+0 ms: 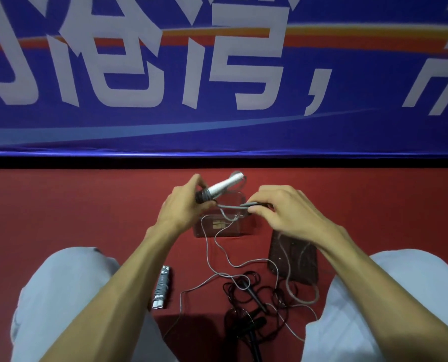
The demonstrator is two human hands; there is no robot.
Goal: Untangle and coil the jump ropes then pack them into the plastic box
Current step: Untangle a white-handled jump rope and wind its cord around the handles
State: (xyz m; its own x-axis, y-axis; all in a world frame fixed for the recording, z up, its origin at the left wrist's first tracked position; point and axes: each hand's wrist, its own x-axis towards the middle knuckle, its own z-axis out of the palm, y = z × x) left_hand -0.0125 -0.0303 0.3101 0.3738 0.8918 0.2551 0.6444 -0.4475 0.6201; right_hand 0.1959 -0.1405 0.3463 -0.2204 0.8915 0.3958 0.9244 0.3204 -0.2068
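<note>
While the left grip (183,205) clasps the white handle (222,188), with grey turns wound about its lower end, the right grip (277,210) pinches the grey rope (232,206) just beside it, the strand drawn short between the two. Directly beneath both grips the clear plastic box (241,228) sits on the red floor (87,218), and its lid (293,259) lies below the right grip.

From the pinch the slack falls toward the person. It runs across the black rope tangle (246,286), which lies well below both grips, between the knees. That crossing is the likely trouble. As more slack is wound on, the grey strand may snag a black loop and drag the tangle up, or pull itself into a knot. Turns might also slide off the handle if the left grip eases. A wound bundle (161,287) lies below the left grip, apart from the slack, so it seems out of harm's way.
</note>
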